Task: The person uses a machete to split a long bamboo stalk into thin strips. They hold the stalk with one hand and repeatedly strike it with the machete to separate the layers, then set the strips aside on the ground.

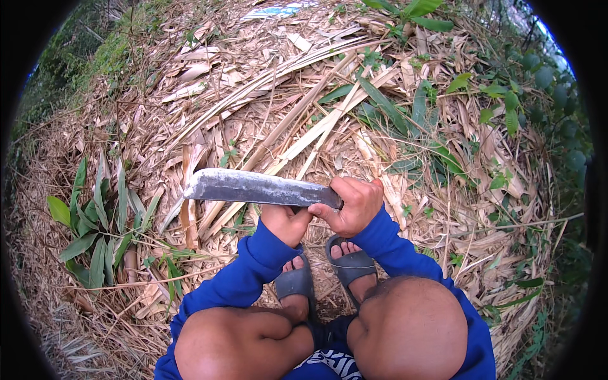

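Observation:
A machete (253, 187) with a long, broad blade lies crosswise in front of me, its blunt tip pointing left. Along its upper edge the blade is pale and worn; the lower part is dark grey. My right hand (353, 206) is closed around its right end, thumb against the blade, and covers the handle. Just under the blade, near its right half, my left hand (286, 223) is curled closed with its thumb toward the right thumb. The blade hides its fingers, so what they hold cannot be made out.
Dry leaves and husks (253, 88) cover the ground, with long split stalks (310, 136) lying across them. Green leafy plants (104, 221) grow at the left, and more foliage (544, 95) at the right. My sandalled feet (294, 282) are below the hands, between my bent knees (411, 323).

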Available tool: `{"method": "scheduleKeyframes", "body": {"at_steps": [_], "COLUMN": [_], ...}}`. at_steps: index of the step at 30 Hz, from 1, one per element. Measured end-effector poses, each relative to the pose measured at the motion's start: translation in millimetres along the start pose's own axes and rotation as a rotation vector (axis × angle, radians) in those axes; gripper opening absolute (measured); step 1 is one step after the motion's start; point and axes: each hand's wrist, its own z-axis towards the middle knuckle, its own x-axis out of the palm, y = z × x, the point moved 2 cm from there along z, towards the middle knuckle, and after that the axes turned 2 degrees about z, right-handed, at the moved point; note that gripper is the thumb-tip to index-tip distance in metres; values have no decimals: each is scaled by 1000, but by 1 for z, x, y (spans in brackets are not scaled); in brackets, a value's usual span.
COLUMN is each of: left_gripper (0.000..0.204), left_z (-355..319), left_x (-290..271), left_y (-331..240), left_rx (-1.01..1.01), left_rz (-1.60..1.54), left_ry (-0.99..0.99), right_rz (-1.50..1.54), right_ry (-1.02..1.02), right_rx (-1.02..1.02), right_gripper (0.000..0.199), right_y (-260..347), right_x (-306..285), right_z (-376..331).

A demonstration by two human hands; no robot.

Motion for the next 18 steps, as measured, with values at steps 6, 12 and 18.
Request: {"method": "scheduleKeyframes", "body": {"at_steps": [6,12,18], "left_gripper": [15,21,28], "left_z": [-6,-13,-6], "left_x": [-13,-36,-20], "left_y": [-16,-21,-7], "left_rx": [-263,-268,-290], "left_rz": [-169,-151,-262], "left_ry": [51,31,128], "right_rz": [-12,-131,340], "right_ry": [71,-99,78], "right_rx": [77,679,379], "right_gripper": [62,61,50], "right_y": [-20,-175,-65], "right_x": [5,-35,-27], "right_z": [-11,-59,-38]}}
